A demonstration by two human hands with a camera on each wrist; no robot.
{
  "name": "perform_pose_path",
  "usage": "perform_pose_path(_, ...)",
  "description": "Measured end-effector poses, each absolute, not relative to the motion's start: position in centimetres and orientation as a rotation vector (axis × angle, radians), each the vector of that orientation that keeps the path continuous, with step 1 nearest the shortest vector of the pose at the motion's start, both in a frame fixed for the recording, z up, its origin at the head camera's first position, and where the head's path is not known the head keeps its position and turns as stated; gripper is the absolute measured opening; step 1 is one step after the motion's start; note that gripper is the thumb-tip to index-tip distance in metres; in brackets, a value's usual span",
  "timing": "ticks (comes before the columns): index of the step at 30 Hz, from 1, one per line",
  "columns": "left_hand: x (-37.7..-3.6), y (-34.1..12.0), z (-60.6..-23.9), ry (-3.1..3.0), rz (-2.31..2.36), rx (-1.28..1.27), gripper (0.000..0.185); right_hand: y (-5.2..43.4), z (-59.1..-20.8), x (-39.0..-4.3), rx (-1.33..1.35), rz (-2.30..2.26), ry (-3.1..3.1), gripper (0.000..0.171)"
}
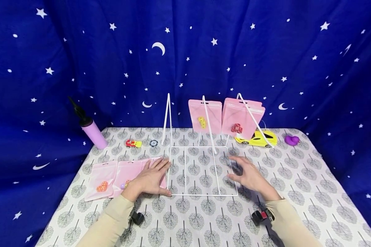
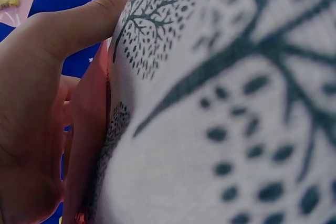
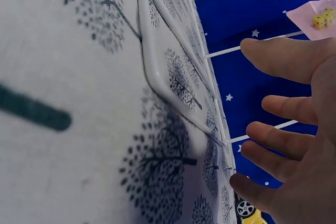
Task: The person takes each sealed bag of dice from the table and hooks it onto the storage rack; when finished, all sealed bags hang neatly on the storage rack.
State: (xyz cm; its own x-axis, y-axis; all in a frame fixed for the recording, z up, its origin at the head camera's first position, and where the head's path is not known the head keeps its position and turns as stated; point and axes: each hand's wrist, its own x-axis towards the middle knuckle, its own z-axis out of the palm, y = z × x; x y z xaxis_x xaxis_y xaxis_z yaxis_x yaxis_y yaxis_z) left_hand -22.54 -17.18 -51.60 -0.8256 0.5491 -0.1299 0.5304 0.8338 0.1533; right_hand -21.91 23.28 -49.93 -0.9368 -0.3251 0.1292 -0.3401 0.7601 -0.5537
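A white wire rack (image 1: 201, 195) stands mid-table with three prongs rising at its back. From the middle prong hangs a pink pouch (image 1: 213, 115) with yellow dice; on the right one hang pink pouches (image 1: 227, 118), the front one showing red dice. My left hand (image 1: 149, 175) rests with fingers spread over flat pink pouches (image 1: 103, 173) left of the rack, thumb by its front left corner. In the left wrist view, a pink pouch (image 2: 89, 124) lies beneath the palm. Beside the rack's right side is my right hand (image 1: 248, 175), fingers relaxed and apart, holding nothing.
A lilac hand pump (image 1: 94, 134) stands at the back left. Along the back lie a small red-and-yellow toy car (image 1: 133, 143), a round dark token (image 1: 153, 143), a yellow toy car (image 1: 259, 139) and a purple duck (image 1: 292, 140). A blue starry curtain (image 1: 111, 61) hangs behind.
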Motion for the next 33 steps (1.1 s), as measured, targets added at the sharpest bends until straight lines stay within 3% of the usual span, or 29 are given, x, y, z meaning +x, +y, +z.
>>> perform_pose_path(20,-22.5,-17.2,-51.6,2.836,0.178,0.841,0.127,25.2,-51.0,-20.5,0.781,0.828,-2.876,0.078)
perform_pose_path(33,-22.6,-17.2,-51.6,2.838,0.191,0.852,0.126,25.8,-51.3,-20.0,0.773,0.751,-2.946,0.084)
